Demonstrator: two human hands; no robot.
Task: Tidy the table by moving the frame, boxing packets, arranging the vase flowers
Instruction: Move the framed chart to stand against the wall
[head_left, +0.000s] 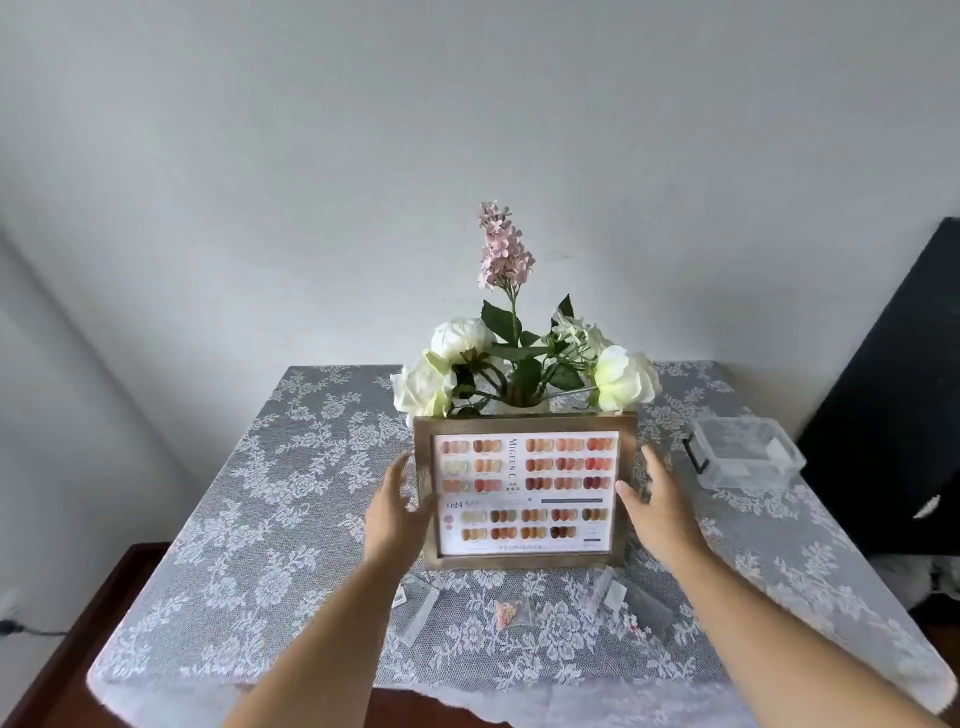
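A wooden picture frame (524, 491) with a nail-colour chart stands upright mid-table. My left hand (397, 512) is at its left edge, blurred, fingers spread. My right hand (654, 501) is at its right edge, thumb over the front border, fingers apart beside it. Behind the frame is a vase (522, 404), mostly hidden, holding white flowers (462, 340) and a tall pink sprig (501, 249). Several small clear packets lie in front of the frame: one packet (415, 608) on the left, a packet with pink bits (511, 613) in the middle, and packets (641, 608) on the right.
A clear plastic box (743, 457) with a lid sits at the table's right side. A grey lace cloth (270, 545) covers the table. A dark panel (893, 415) leans against the wall on the right. A white wall is close behind the table.
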